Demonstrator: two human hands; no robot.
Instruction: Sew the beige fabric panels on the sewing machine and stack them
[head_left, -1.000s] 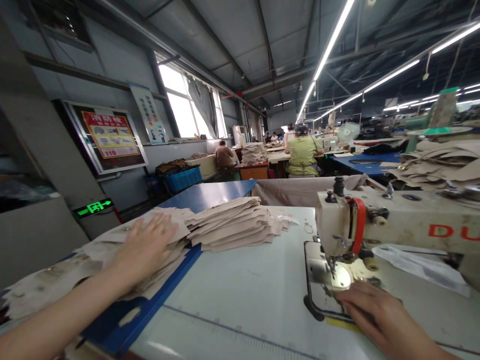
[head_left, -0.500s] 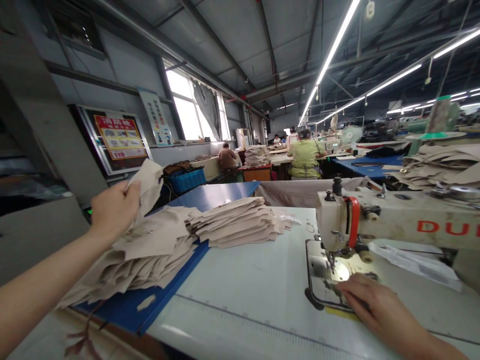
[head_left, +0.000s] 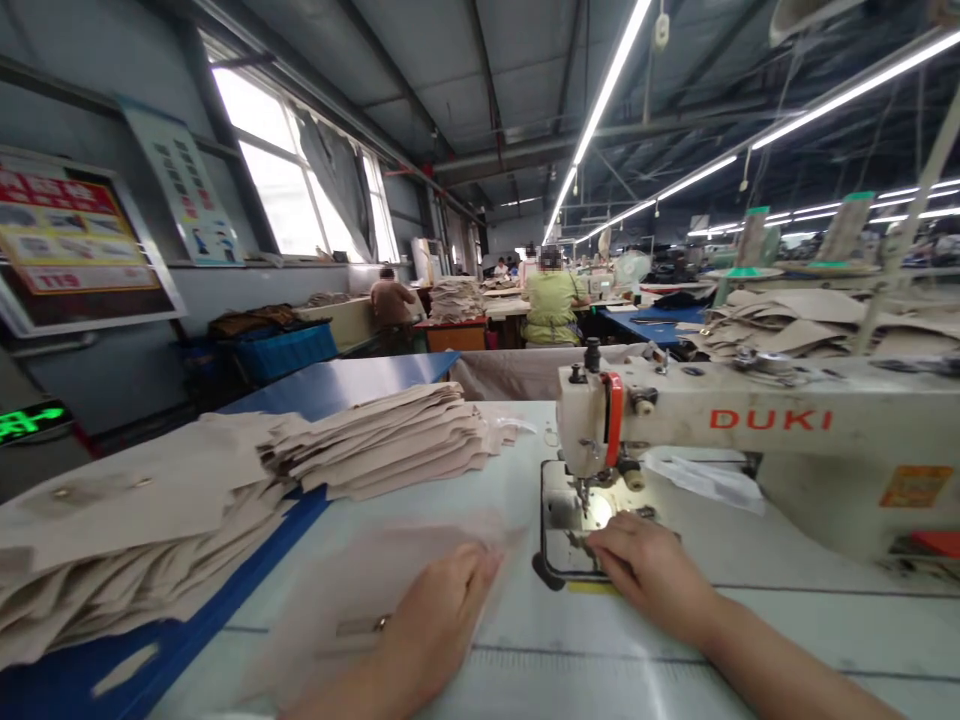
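Note:
My left hand (head_left: 439,615) lies on a blurred beige fabric piece (head_left: 360,590) on the white table, fingers curled over its edge near the sewing machine. My right hand (head_left: 649,565) rests by the needle plate (head_left: 562,520) of the white DUKI sewing machine (head_left: 750,440), fingers bent and pressed down at the presser foot; nothing nameable shows in them. Two stacks of beige cut pieces sit to my left: a near stack (head_left: 127,530) and a farther stack (head_left: 390,445).
A blue board (head_left: 225,610) lies under the near stack. More beige pieces (head_left: 795,325) are piled behind the machine. Two people sit with their backs to me at tables farther off (head_left: 551,305). A blue crate (head_left: 289,350) stands under the windows.
My left hand lifted a beige piece off the near stack and brought it down onto the table in front of the machine. The view swung right. My right hand stayed at the needle plate.

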